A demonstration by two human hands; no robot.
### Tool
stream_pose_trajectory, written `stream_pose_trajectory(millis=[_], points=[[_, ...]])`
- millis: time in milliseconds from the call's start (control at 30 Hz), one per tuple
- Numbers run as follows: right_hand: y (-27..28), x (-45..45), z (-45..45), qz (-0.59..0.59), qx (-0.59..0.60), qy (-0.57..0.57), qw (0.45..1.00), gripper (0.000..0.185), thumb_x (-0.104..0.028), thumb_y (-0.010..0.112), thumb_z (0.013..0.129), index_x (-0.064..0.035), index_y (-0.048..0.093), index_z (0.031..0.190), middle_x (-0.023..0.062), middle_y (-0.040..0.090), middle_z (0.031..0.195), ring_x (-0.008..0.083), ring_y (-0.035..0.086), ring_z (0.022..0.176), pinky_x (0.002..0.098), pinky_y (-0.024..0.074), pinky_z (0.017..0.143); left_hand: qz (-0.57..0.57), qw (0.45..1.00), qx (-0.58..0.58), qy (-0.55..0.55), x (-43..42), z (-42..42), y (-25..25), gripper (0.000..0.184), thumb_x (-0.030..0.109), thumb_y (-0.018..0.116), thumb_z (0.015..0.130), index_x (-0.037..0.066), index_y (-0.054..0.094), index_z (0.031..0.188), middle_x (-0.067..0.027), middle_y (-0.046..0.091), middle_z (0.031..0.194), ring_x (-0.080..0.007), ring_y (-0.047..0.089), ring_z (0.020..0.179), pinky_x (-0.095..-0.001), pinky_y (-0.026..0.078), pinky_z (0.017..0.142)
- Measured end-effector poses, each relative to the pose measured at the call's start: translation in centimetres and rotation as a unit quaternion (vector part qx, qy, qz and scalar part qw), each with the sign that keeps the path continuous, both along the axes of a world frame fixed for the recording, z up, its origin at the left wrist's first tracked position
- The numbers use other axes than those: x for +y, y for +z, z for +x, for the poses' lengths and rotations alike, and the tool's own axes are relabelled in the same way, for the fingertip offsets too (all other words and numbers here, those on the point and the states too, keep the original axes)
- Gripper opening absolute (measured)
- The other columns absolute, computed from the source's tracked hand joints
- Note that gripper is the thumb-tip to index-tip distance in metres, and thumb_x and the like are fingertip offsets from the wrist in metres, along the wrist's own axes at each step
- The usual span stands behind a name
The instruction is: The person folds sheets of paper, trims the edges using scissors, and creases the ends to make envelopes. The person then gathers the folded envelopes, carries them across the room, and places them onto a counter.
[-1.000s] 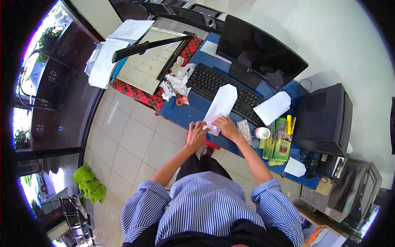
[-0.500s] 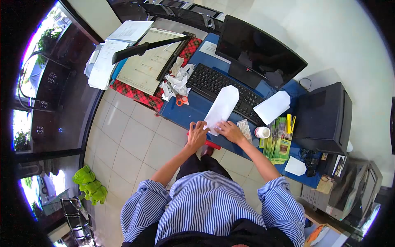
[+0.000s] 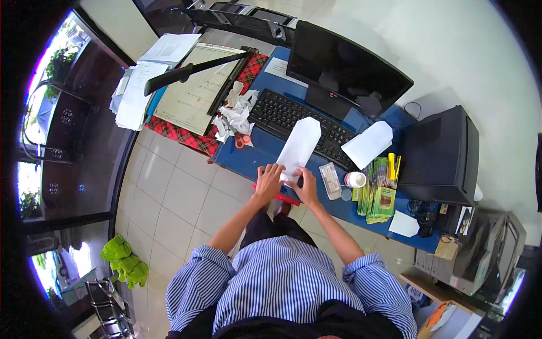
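A long white paper envelope [image 3: 300, 141] with trimmed corners at its far end slants across the desk's front edge, its top end lying over the keyboard. My left hand [image 3: 270, 179] grips its lower left edge, fingers bent over the paper. At the lower right corner, my right hand [image 3: 306, 187] pinches the near end, where the paper looks folded; the thumb is partly hidden. Right of that hand lies a clear flat case [image 3: 330, 181], beside a white round container [image 3: 355, 179]. More white envelopes [image 3: 368, 144] rest at the keyboard's right end.
Orange scissors [image 3: 241, 140] and paper scraps [image 3: 236, 113] lie left of the keyboard [image 3: 276, 116]. Further left stands a paper cutter [image 3: 195, 96] with its long arm. Green packets [image 3: 377, 195] sit on the right, near a black computer case [image 3: 440, 155]. A monitor [image 3: 350, 65] is behind.
My right hand has drawn back toward the envelope's near end and changed from fingers laid on the paper to a pinch. My left hand stays at the left edge. The view has shifted slightly.
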State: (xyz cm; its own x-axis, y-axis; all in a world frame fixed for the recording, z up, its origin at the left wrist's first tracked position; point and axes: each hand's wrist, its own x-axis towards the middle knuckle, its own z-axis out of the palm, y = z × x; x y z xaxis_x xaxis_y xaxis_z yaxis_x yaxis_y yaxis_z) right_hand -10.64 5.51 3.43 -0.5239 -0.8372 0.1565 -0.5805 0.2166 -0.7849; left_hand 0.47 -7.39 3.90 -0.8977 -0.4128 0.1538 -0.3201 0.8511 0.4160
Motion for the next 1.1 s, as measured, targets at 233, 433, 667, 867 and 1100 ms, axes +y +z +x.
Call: stream_pose_trajectory(millis=[233, 433, 667, 867, 1100], points=[[-1.1, -1.3, 2.5, 0.01, 0.038, -0.146, 0.989, 0.057, -0.018, 0.072, 0.07, -0.0089, 0.046, 0.12, 0.002, 0.057, 0.089, 0.0215, 0.051, 0.089, 0.0359, 0.0352, 0.082, 0.07, 0.995, -0.018, 0.063, 0.0, -0.3, 0.2, 0.05, 0.015, 0.067, 0.069, 0.016, 0.046, 0.115, -0.0036, 0.052, 0.101, -0.0223, 0.05, 0.093, -0.0384, 0.032, 0.083], [-1.9, -1.3, 2.5, 0.0, 0.04, -0.158, 0.987, 0.061, -0.019, 0.073, 0.069, -0.0101, 0.045, 0.122, 0.0001, 0.056, 0.086, 0.0214, 0.05, 0.087, 0.037, 0.034, 0.082, 0.117, 0.985, -0.003, 0.125, 0.1, -0.6, -0.7, 0.049, 0.014, 0.069, 0.067, 0.016, 0.047, 0.112, -0.0024, 0.052, 0.098, -0.0218, 0.05, 0.09, -0.0385, 0.032, 0.081], [-1.4, -2.6, 2.9, 0.036, 0.031, -0.213, 0.976, 0.061, -0.019, 0.073, 0.07, -0.0114, 0.045, 0.124, -0.0014, 0.054, 0.082, 0.0203, 0.049, 0.083, 0.0365, 0.0341, 0.081, 0.068, 0.983, 0.0, 0.169, 1.0, -0.2, -1.1, 0.041, 0.017, 0.065, 0.072, 0.017, 0.052, 0.111, -0.0001, 0.053, 0.101, -0.0206, 0.05, 0.09, -0.0375, 0.032, 0.081], [-0.9, -3.1, 3.0, 0.046, 0.032, -0.27, 0.961, 0.061, -0.017, 0.071, 0.071, -0.0122, 0.044, 0.125, -0.0032, 0.051, 0.077, 0.0188, 0.048, 0.077, 0.0358, 0.0343, 0.079, -0.076, 0.992, 0.024, 0.102, 2.5, 1.6, -1.2, 0.038, 0.02, 0.058, 0.078, 0.018, 0.055, 0.115, 0.0031, 0.053, 0.112, -0.0189, 0.048, 0.1, -0.0372, 0.032, 0.083], [-1.3, -3.1, 2.8, 0.024, 0.006, -0.263, 0.964, 0.062, -0.012, 0.068, 0.073, -0.0093, 0.042, 0.128, -0.0019, 0.051, 0.075, 0.019, 0.047, 0.078, 0.0345, 0.0353, 0.081, -0.196, 0.976, -0.052, 0.077, 2.7, 2.5, -1.9, 0.046, 0.025, 0.053, 0.082, 0.014, 0.049, 0.126, 0.0001, 0.048, 0.126, -0.0189, 0.042, 0.115, -0.0369, 0.03, 0.087]])
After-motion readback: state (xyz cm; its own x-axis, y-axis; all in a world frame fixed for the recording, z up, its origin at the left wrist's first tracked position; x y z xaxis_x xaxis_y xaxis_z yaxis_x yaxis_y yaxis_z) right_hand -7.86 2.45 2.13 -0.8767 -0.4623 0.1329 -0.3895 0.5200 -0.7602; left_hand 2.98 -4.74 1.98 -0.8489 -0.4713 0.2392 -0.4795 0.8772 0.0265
